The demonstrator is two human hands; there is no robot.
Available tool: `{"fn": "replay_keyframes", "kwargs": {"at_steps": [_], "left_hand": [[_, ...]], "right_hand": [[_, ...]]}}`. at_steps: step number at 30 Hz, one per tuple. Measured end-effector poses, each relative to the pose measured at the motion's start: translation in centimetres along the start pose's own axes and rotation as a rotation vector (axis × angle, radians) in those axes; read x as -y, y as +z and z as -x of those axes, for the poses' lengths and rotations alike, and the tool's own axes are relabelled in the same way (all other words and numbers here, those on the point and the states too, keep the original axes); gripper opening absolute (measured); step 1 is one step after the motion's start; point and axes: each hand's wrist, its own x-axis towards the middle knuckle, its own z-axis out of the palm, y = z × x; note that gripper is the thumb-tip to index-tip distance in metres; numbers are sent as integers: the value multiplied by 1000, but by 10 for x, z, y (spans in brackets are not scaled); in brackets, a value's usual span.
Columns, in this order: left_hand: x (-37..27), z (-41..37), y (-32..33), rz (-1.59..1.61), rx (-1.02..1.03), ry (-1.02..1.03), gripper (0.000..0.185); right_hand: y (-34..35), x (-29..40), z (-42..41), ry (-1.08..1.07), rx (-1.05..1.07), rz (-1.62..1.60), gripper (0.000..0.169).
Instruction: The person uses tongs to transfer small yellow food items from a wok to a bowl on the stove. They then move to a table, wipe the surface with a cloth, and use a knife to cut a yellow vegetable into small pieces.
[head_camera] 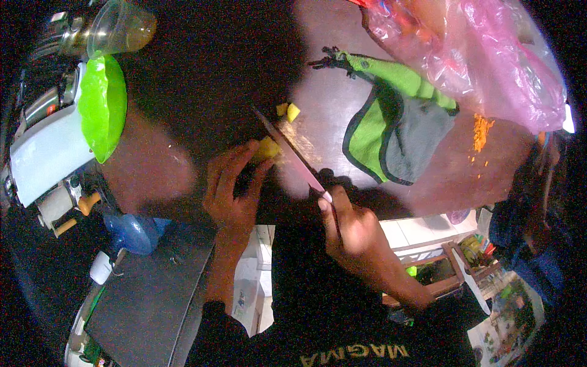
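My right hand (351,225) grips a kitchen knife (293,160) by its handle, the blade slanting up and to the left over a dark tabletop. My left hand (236,179) holds a yellow piece of food (268,149) between thumb and fingers, just left of the blade. Whether the blade touches this piece I cannot tell. Beyond the knife lie two small yellow chunks (292,112) side by side. The surface beneath the knife looks scratched and light brown. What kind of food it is does not show clearly.
Right of the knife lies a green and grey cloth (412,133) with black edging. Pink plastic bags (500,64) fill the far right, near orange crumbs (480,133). At left are a lime-green bowl (107,110), a clear plastic cup (121,30) and a white box-like object (52,153).
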Motion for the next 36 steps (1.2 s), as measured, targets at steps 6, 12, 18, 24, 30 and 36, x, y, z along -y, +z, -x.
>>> {"fn": "replay_keyframes", "kwargs": {"at_steps": [6, 12, 18, 24, 30, 36], "left_hand": [[-1, -5, -8, -39, 1, 37, 38], [2, 0, -7, -20, 30, -25, 39], [2, -7, -10, -69, 20, 10, 42], [15, 7, -4, -65, 72, -1, 43], [-10, -4, 6, 230, -183, -177, 38], [19, 5, -2, 17, -39, 63, 26]], "right_hand": [[-29, 24, -26, 152, 215, -59, 15], [-42, 45, -35, 12, 125, 111, 27], [-45, 60, -37, -3, 95, 189, 38], [-42, 70, -35, 85, 197, 138, 36], [-23, 52, -27, 159, 288, 112, 39], [-14, 44, -15, 110, 250, 159, 45]]}}
